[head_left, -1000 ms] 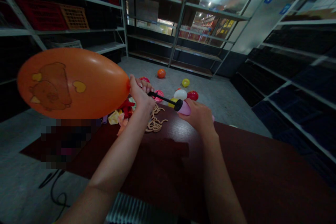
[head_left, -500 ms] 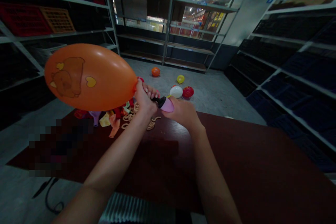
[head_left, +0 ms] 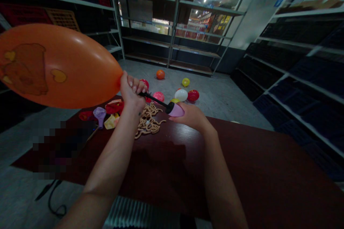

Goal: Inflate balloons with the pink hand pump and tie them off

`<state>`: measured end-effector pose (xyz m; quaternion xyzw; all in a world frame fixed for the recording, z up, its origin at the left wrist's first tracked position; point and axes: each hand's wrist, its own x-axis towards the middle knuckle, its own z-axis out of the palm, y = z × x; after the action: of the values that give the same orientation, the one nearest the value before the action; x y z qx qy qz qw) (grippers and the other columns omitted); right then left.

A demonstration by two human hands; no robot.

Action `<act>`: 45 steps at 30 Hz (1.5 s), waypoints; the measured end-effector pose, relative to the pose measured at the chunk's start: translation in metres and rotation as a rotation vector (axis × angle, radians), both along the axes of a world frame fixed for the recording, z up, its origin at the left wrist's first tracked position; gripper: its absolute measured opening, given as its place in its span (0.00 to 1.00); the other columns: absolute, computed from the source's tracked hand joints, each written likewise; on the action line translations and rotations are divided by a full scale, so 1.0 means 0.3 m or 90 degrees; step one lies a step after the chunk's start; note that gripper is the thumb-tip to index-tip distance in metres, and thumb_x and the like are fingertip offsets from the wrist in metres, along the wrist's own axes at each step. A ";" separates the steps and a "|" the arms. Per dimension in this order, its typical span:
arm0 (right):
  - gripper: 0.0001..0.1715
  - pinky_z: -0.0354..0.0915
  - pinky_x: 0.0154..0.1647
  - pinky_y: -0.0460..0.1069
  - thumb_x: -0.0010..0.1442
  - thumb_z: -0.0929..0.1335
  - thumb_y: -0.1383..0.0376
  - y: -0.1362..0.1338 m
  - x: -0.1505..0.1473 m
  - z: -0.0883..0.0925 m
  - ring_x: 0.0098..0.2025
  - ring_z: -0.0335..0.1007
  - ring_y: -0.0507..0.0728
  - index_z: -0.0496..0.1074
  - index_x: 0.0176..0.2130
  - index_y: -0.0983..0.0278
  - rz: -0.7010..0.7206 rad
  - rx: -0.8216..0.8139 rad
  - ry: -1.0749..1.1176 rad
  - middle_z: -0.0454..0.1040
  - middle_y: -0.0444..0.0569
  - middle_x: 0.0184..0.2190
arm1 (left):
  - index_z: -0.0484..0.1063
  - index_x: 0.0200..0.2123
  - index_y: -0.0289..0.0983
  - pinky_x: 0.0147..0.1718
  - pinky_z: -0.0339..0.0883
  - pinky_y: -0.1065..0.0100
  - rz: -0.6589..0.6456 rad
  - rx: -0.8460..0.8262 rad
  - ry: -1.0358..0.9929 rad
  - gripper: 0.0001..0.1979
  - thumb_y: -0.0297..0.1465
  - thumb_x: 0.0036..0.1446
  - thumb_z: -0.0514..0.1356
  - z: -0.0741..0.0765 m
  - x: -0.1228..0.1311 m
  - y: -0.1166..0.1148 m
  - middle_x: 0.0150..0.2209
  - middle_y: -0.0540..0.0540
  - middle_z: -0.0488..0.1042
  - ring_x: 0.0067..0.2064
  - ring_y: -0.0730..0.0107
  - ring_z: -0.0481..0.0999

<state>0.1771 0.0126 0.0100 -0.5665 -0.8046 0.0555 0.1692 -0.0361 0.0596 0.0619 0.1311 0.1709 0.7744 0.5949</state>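
A large inflated orange balloon [head_left: 80, 68] with a bear and heart print stretches out to the left. My left hand [head_left: 132, 91] is closed around its neck and the nozzle end of a hand pump. My right hand [head_left: 195, 116] grips the pink body of the balloon pump [head_left: 176, 110]; the pump's black rod shows drawn out between my hands. Below my left hand, a heap of tan cords [head_left: 150, 123] lies on the dark table [head_left: 242, 157]. Beside it are limp balloons, among them a purple balloon [head_left: 100, 116] and a yellow balloon [head_left: 109, 122].
Several inflated balloons rest on the floor beyond the table, including a white balloon [head_left: 181, 95], a red balloon [head_left: 192, 96] and an orange balloon [head_left: 160, 74]. Metal shelving [head_left: 193, 50] stands at the back, and racks with crates line both sides. A blurred patch covers the table's left end.
My left hand has moved left and slightly up with the orange balloon, away from my right hand. The pump's black rod now shows much longer between them.
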 end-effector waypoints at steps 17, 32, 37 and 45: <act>0.19 0.61 0.35 0.52 0.59 0.69 0.55 -0.018 0.002 0.027 0.39 0.76 0.63 0.74 0.48 0.62 -0.112 0.216 -0.148 0.80 0.54 0.42 | 0.48 0.19 0.37 0.15 0.46 0.73 0.106 0.020 -0.060 0.29 0.37 0.75 0.51 0.013 0.003 -0.017 0.14 0.56 0.45 0.14 0.79 0.45; 0.21 0.58 0.33 0.51 0.63 0.69 0.56 -0.076 -0.116 0.068 0.40 0.76 0.63 0.72 0.51 0.65 -0.100 0.178 -0.155 0.80 0.56 0.42 | 0.48 0.18 0.38 0.15 0.47 0.72 -0.017 0.041 -0.003 0.31 0.42 0.67 0.61 -0.069 0.195 -0.052 0.13 0.58 0.45 0.13 0.80 0.47; 0.25 0.58 0.32 0.51 0.63 0.68 0.50 -0.056 -0.114 0.040 0.36 0.77 0.62 0.73 0.52 0.64 -0.083 0.150 -0.069 0.82 0.55 0.39 | 0.48 0.17 0.38 0.14 0.47 0.72 -0.068 0.058 0.029 0.32 0.41 0.69 0.58 -0.053 0.159 -0.037 0.12 0.57 0.45 0.12 0.80 0.47; 0.32 0.64 0.34 0.53 0.59 0.70 0.46 -0.014 -0.081 -0.003 0.40 0.78 0.64 0.73 0.54 0.63 -0.012 0.131 0.044 0.82 0.56 0.42 | 0.47 0.16 0.38 0.13 0.46 0.72 -0.063 0.076 0.045 0.34 0.44 0.69 0.58 -0.012 0.108 -0.036 0.11 0.57 0.45 0.11 0.80 0.46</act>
<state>0.1529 0.0084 0.0090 -0.5515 -0.7942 -0.0095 0.2549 -0.0037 0.0488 0.0582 0.2015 0.1385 0.7480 0.6170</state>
